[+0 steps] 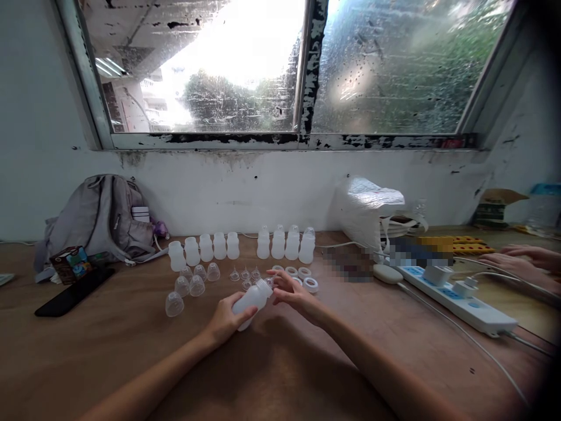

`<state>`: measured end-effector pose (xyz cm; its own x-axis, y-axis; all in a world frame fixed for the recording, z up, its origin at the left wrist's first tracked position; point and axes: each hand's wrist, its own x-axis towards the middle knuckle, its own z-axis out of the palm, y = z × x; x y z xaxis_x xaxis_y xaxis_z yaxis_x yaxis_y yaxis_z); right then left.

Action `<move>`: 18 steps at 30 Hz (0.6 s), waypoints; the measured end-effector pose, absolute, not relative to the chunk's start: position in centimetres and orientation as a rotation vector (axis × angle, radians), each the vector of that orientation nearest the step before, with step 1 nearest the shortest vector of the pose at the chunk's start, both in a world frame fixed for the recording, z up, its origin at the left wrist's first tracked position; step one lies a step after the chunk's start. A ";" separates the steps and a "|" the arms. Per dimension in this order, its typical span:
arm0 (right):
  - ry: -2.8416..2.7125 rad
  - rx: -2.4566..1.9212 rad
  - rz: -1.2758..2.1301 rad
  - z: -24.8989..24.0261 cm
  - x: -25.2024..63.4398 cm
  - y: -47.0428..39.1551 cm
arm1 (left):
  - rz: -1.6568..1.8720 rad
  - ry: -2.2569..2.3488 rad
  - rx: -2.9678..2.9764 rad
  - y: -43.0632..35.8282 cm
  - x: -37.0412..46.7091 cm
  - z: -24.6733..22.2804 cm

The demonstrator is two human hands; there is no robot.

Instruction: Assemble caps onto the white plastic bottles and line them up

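Clock positions were taken from the held bottle, with twelve o'clock toward the window wall. The person's left hand (232, 316) was closed around a translucent white plastic bottle (251, 303), which was tilted above the brown wooden worktop (109, 362) with its neck toward one o'clock. The right hand (291, 290) was at the neck with its fingers curved. A small clear piece showed beside its fingertips; whether it was pinched could not be told.

Five translucent white open-topped bottles (205, 248) stood in a row between ten and eleven o'clock. Four matching bottles with clear domed tops (292, 242) stood upright at one o'clock. Clear plastic dome caps (197, 285) lay between nine and ten o'clock. Small clear teat-shaped pieces (245, 274) sat near twelve o'clock. White plastic rings (304, 272) were grouped at two o'clock, partly hidden behind the right hand.

A grey fabric backpack (103, 219) rested at ten o'clock. A white power strip (482, 317) lay at three o'clock; another person's hands (521, 264) were visible beyond it.
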<state>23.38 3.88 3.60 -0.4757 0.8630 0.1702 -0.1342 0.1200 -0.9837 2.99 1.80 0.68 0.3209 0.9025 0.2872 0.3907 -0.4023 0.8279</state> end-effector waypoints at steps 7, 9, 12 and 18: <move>-1.525 -0.884 1.300 3.3 22.0 3.0 | 1.012 0.988 1.738 0.5 4.0 1.6; -1.479 -0.885 1.280 3.4 21.7 2.5 | 0.933 0.881 1.588 -0.1 4.1 2.1; -1.385 -0.686 1.574 4.2 21.3 1.4 | 0.664 0.591 1.206 -1.1 4.4 2.5; -1.316 -0.683 1.515 4.8 20.7 0.7 | 0.697 0.717 1.273 -1.6 5.7 3.0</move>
